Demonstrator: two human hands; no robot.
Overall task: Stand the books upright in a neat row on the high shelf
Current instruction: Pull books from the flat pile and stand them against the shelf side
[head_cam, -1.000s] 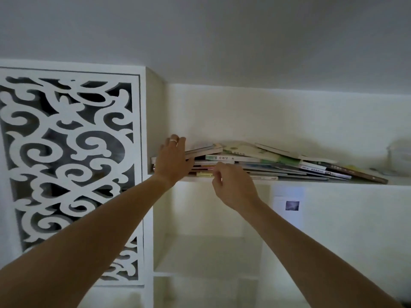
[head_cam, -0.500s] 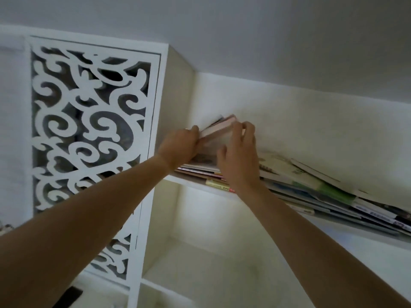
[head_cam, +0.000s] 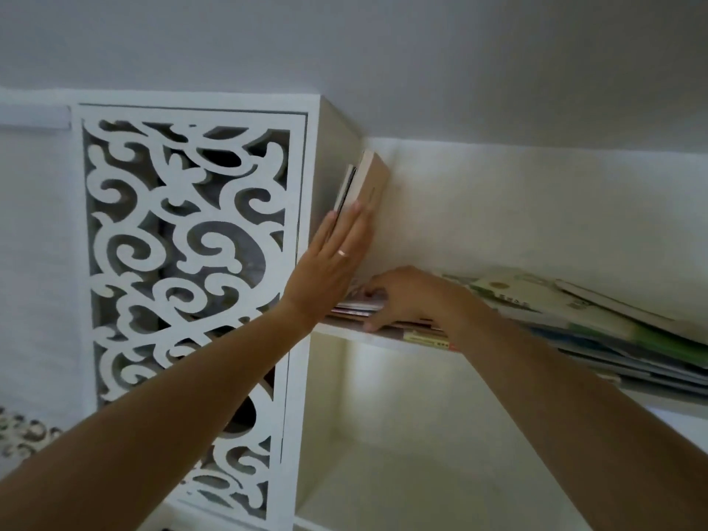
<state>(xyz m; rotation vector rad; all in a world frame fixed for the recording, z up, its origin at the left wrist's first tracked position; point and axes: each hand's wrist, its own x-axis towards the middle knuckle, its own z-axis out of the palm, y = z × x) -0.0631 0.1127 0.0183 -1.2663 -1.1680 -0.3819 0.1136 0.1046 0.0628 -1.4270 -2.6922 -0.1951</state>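
— Where are the books sitting relative to my hands right now?

— I'm seeing two upright books [head_cam: 364, 182] leaning against the cabinet side wall [head_cam: 329, 147] at the far left of the high shelf [head_cam: 344, 329]. My left hand [head_cam: 337, 258] is lying flat, fingers straight, pressing them in place.

— And the rest?

— The flat pile [head_cam: 555, 320] is lying to the right, long axes running along the shelf. My right hand [head_cam: 406, 297] is the nearer one, resting on the pile's left end with thumb under the front edge; the other fingertips are hidden.

— So the next move?

— I'm judging the right hand should be tipping the next book leftward, toward the left palm.
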